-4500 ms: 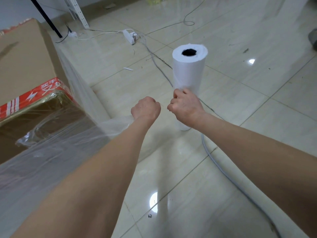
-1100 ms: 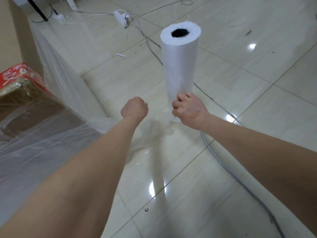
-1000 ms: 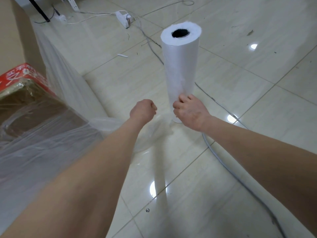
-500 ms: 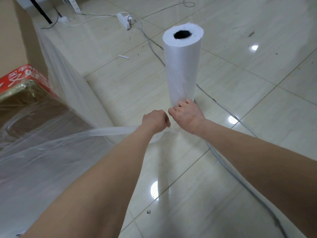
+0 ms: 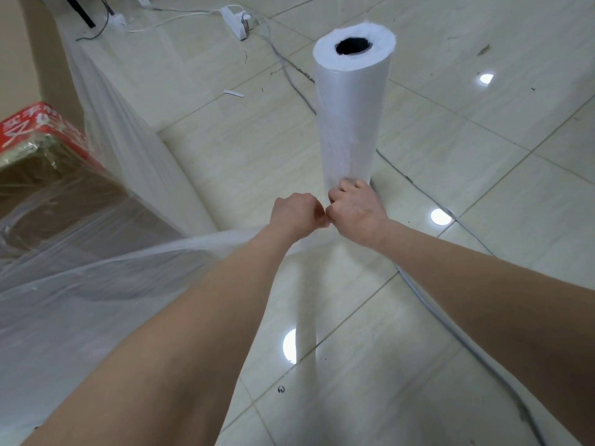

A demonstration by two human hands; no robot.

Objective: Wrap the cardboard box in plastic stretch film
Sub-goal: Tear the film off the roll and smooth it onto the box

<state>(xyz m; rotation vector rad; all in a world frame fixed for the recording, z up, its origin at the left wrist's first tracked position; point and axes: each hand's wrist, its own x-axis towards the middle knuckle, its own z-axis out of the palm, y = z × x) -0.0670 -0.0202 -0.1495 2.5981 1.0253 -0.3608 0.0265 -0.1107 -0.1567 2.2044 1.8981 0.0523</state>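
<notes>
A tall white roll of stretch film (image 5: 352,104) stands upright on the tiled floor ahead of me. A brown cardboard box (image 5: 48,181) with a red printed band sits at the left, covered in clear film. A bunched strand of film (image 5: 180,246) runs taut from the box to my hands. My left hand (image 5: 297,215) is a fist gripping that strand. My right hand (image 5: 355,210) grips the film at the foot of the roll. The two fists touch knuckle to knuckle.
A grey cable (image 5: 457,333) snakes across the floor under my right arm. A white power strip (image 5: 236,22) with cords lies at the back. Loose film (image 5: 64,317) spreads over the floor at the lower left.
My left hand has moved right until it meets my right hand at the base of the roll. The loose film between box and hands has gathered into a tight strand.
</notes>
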